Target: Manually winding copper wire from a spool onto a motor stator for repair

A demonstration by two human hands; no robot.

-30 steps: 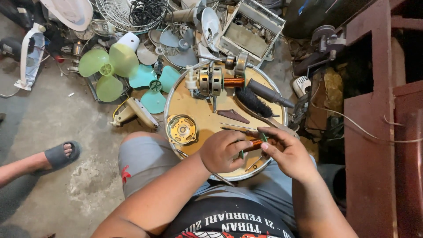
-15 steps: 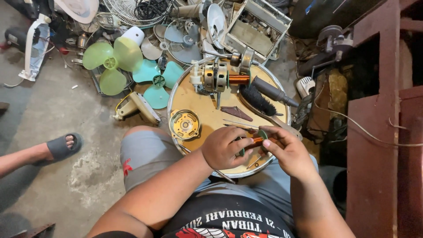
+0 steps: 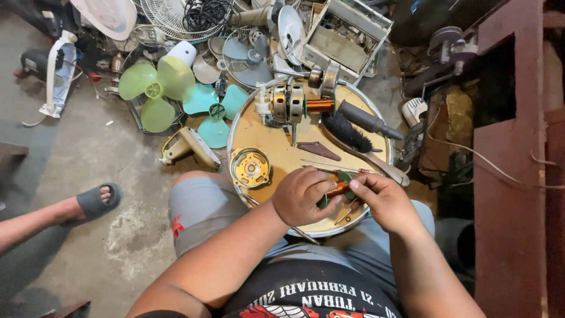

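Note:
My left hand [image 3: 304, 194] and my right hand [image 3: 382, 200] meet over the near edge of a round wooden tabletop [image 3: 276, 147] resting on my lap. Both hold a small copper-wound coil with green end pieces [image 3: 338, 189] between the fingers. On the tabletop lie a fan motor with copper windings [image 3: 292, 103], a round yellow stator piece [image 3: 250, 168], a black brush with a wooden handle [image 3: 353, 136], a dark tool handle [image 3: 368, 121], a brown scrap [image 3: 318, 151] and thin screwdrivers [image 3: 329, 166].
Green fan blades [image 3: 154, 87] and teal fan blades [image 3: 216, 111] lie on the concrete floor among fan grilles, cables and casings at the top. Another person's sandalled foot [image 3: 88, 204] reaches in from the left. A dark red metal frame [image 3: 512, 176] stands on the right.
The view has shifted slightly; both hands stay on the coil at the tabletop's near edge, with small finger movements only.

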